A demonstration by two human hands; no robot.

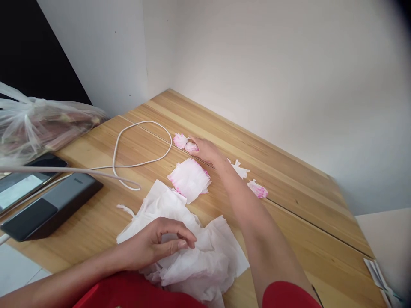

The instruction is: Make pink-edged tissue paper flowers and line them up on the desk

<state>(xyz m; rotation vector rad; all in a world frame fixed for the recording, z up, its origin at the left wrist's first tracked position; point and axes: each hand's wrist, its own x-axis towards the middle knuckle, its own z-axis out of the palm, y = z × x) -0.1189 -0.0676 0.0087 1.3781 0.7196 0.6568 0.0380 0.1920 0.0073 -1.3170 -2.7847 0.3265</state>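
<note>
My left hand (157, 244) rests with curled fingers on a heap of white tissue paper (192, 252) at the table's near edge, pinching a layer of it. My right hand (205, 149) reaches far across the wooden table (289, 192) and its fingers touch a small pink-and-white tissue flower (191, 146); a second such flower (180, 140) lies just left of it. A folded stack of tissue with pink edges (190, 179) lies between the hands. Right of my forearm lie a white tissue scrap (240, 169) and a pink-tipped piece (257, 190).
A white cable (128, 164) loops across the table's left half. A dark flat device (48, 203) and a phone (19, 182) sit at the left edge, with a filled clear plastic bag (41, 126) behind. White walls close the far side and corner.
</note>
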